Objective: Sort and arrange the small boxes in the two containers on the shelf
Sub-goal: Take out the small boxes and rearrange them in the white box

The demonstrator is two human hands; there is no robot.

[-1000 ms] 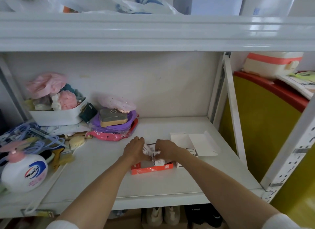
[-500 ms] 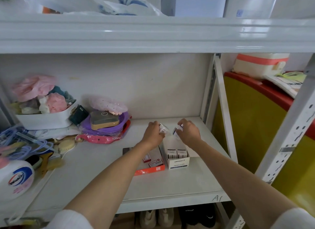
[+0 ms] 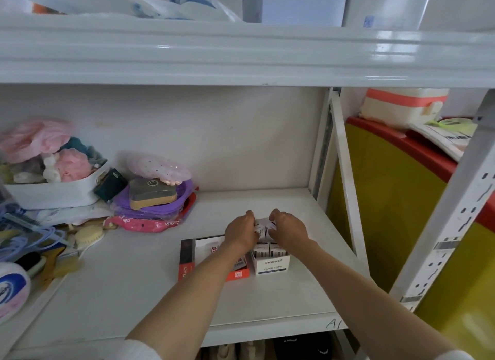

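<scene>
Two open containers stand side by side on the white shelf (image 3: 134, 292): a red and black one (image 3: 186, 258) on the left and a white paper clips carton (image 3: 272, 264) on the right. Small white boxes (image 3: 269, 248) stand in the carton's front row; other small boxes (image 3: 211, 248) lie in the red container. My left hand (image 3: 241, 232) and my right hand (image 3: 288, 229) meet over the back of the white carton, each pinching a small white box (image 3: 262, 227). My left forearm hides much of the red container.
A white basket (image 3: 53, 193) of pink and teal items sits at the back left. Beside it lies a purple and pink pile (image 3: 152, 201). Combs and hangers (image 3: 40, 239) and a soap bottle (image 3: 10, 290) crowd the left. A shelf upright (image 3: 345, 188) bounds the right.
Both hands lifted small boxes out of the red container, carried them right and back, and now press them together down into the back of the white carton.
</scene>
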